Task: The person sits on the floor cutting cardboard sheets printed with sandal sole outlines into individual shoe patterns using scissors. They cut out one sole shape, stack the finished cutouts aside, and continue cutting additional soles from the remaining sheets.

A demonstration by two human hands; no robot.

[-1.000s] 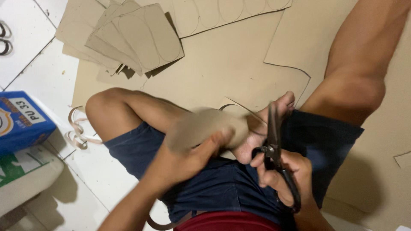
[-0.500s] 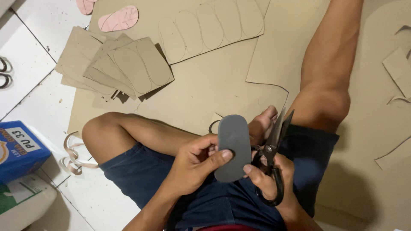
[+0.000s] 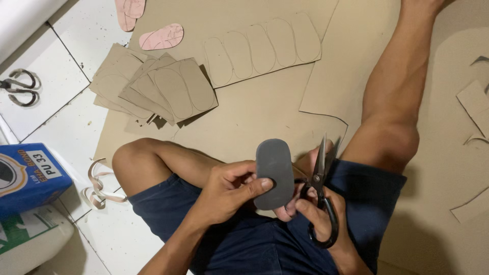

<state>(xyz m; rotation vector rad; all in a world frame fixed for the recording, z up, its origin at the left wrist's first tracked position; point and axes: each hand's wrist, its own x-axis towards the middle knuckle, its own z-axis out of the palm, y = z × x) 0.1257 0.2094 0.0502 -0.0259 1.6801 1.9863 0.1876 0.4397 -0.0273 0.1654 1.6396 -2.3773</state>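
Sitting on the floor, the person pinches a grey oval sole piece [image 3: 274,173] upright in the left hand [image 3: 229,191] — thumb pressed on its face, just above the lap. The right hand [image 3: 318,216] has its fingers curled through the handles of black scissors [image 3: 321,191], blades slightly parted beside the piece's edge — a stack of traced cardboard cutouts [image 3: 158,89] lies well apart.

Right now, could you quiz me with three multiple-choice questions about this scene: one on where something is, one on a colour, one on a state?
1. Where is the spare pair of scissors?
A. on the white tiles at far left
B. on the blue box
C. in the lap

2. What colour is the oval piece in the left hand?
A. pink
B. dark grey
C. white

3. The black scissors in the right hand are:
A. lying flat
B. blades pointing up
C. cutting cardboard

Answers: 1 A, they lie on tile; 2 B, grey surface shows; 3 B, tips rise clear.
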